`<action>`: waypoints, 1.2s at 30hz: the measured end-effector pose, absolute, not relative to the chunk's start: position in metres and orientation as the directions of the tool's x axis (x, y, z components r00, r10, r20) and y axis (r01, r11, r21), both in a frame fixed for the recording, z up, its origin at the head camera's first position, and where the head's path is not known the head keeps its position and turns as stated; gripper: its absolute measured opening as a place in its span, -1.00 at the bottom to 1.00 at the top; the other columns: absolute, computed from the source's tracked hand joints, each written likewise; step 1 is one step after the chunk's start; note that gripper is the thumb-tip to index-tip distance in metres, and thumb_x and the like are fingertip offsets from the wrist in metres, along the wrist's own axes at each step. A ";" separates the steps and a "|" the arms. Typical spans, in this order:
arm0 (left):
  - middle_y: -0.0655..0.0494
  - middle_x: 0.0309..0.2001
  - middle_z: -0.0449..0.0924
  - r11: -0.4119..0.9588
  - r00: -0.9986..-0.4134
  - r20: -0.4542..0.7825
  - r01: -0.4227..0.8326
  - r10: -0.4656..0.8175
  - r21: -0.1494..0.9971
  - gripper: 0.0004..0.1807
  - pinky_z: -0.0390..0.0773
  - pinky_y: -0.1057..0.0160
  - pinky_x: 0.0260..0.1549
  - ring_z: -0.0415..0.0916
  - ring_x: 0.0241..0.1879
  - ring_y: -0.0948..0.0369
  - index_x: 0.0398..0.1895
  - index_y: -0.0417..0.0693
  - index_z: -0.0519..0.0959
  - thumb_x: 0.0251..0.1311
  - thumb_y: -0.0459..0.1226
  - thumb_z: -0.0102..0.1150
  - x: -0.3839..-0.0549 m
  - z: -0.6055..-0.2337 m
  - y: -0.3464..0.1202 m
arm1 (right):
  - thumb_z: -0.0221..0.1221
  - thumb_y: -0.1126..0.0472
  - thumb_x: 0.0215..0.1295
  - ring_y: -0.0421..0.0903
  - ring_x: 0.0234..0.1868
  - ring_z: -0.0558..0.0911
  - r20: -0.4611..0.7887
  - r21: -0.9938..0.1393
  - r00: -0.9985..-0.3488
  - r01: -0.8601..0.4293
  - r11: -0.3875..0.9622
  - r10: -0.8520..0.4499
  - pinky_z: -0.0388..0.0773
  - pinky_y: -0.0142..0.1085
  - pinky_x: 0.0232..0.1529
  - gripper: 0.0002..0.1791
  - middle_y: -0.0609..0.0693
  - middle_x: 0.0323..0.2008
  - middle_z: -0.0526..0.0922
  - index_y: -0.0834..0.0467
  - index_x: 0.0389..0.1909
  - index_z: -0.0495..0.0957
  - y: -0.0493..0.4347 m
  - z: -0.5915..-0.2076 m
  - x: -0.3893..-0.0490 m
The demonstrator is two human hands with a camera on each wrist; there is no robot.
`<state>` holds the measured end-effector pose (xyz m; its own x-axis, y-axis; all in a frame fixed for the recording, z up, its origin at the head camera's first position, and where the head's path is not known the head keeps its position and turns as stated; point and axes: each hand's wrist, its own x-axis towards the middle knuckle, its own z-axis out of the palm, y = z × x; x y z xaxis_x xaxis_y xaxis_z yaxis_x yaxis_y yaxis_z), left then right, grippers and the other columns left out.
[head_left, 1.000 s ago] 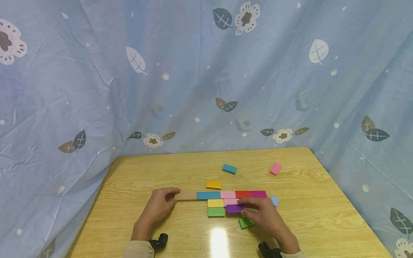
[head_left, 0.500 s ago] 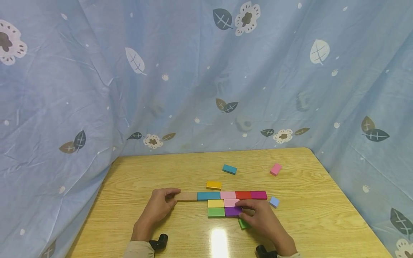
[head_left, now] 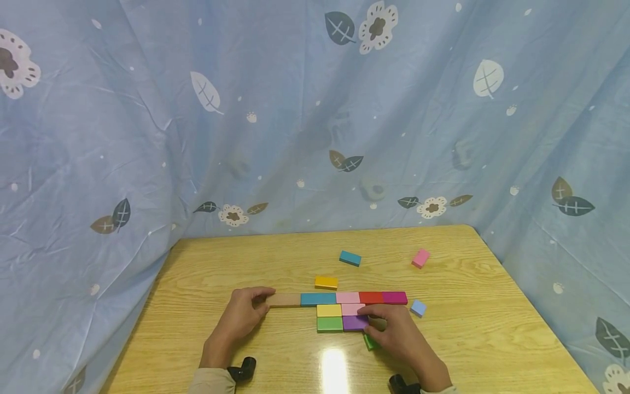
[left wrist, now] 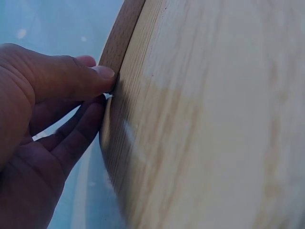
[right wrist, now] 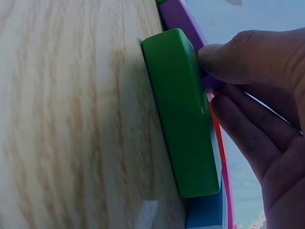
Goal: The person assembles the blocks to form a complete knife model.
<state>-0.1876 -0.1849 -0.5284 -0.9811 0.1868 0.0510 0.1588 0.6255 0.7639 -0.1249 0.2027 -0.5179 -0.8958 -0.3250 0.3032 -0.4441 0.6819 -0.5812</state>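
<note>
My left hand (head_left: 241, 314) pinches the left end of a long plain wooden block (head_left: 286, 300), thumb along its near side. That block starts a row, followed by a blue block (head_left: 318, 299), a pink one (head_left: 348, 297), a red one (head_left: 371, 297) and a magenta one (head_left: 395, 297). Below the row sit a yellow block (head_left: 328, 311) and a second pink block (head_left: 351, 310). A light green block (head_left: 329, 325) lies under the yellow one. Beside it my right hand (head_left: 401, 331) holds a purple block (head_left: 353, 323) at its right end between thumb and fingers.
A darker green block (right wrist: 181, 114) lies close in front of the right thumb. Loose on the wooden table (head_left: 221, 257) are an orange block (head_left: 326, 283), a blue one (head_left: 350, 258), a pink one (head_left: 420, 258) and a small light blue one (head_left: 418, 308). A patterned curtain (head_left: 275, 109) hangs behind.
The right hand has brought the purple block slightly left and nearer, level with the light green block and against it. The small light blue block has come into fuller view. The left hand stays put.
</note>
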 end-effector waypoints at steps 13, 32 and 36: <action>0.00 0.11 0.82 0.610 -0.978 0.035 0.155 0.204 0.777 -0.56 0.81 0.02 0.12 0.78 0.12 0.03 0.18 -0.06 0.79 0.29 -0.57 0.42 -0.185 -0.527 -0.186 | 0.56 0.44 0.15 -0.14 -0.06 0.85 0.331 -0.564 -0.869 -0.494 0.661 -0.367 0.85 -0.16 0.01 -0.64 -0.08 -0.10 0.89 0.10 -0.04 0.83 0.202 -0.519 -0.125; 0.03 0.11 0.82 0.615 -0.979 0.050 0.164 0.198 0.772 -0.55 0.81 0.04 0.10 0.78 0.11 0.07 0.18 -0.06 0.80 0.27 -0.57 0.43 -0.188 -0.528 -0.186 | 0.59 0.36 0.17 -0.14 0.00 0.84 0.328 -0.574 -0.881 -0.473 0.668 -0.341 0.84 -0.15 0.05 -0.65 -0.12 -0.07 0.89 0.10 -0.02 0.84 0.204 -0.520 -0.125; 0.03 0.11 0.82 0.618 -0.977 0.053 0.171 0.204 0.767 -0.55 0.81 0.04 0.11 0.78 0.12 0.05 0.19 -0.06 0.80 0.28 -0.56 0.42 -0.188 -0.529 -0.187 | 0.57 0.24 0.28 -0.16 0.05 0.83 0.291 -0.664 -0.909 -0.417 0.621 -0.299 0.82 -0.26 0.07 -0.67 -0.14 0.00 0.88 0.05 0.06 0.84 0.219 -0.521 -0.121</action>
